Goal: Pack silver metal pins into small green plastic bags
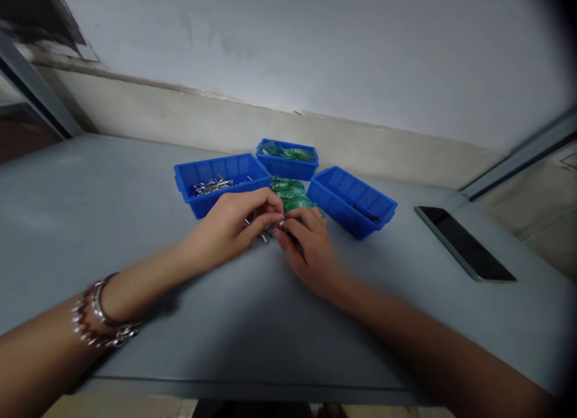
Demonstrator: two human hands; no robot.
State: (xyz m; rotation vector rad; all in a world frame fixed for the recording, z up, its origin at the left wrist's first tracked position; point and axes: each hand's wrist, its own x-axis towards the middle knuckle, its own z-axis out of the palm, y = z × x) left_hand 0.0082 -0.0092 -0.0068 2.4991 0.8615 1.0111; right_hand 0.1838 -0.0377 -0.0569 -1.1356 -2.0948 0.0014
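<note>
My left hand [234, 223] and my right hand [309, 250] meet fingertip to fingertip on the grey table [135, 226], just in front of three blue bins. Between the fingers lie small metal screws [265, 236]; both hands pinch at them, though what each one grips is partly hidden. A pile of small green plastic bags [293, 193] lies right behind my hands. The left blue bin [189, 187] holds more metal screws [211, 185]. The back blue bin [288, 166] holds green bags. The right blue bin [333, 205] has a thin dark item inside.
A dark phone [464, 244] lies face up on the table at the right. A plain wall rises behind the bins. The table's front edge runs close below my forearms. Bracelets circle my left wrist [101, 316].
</note>
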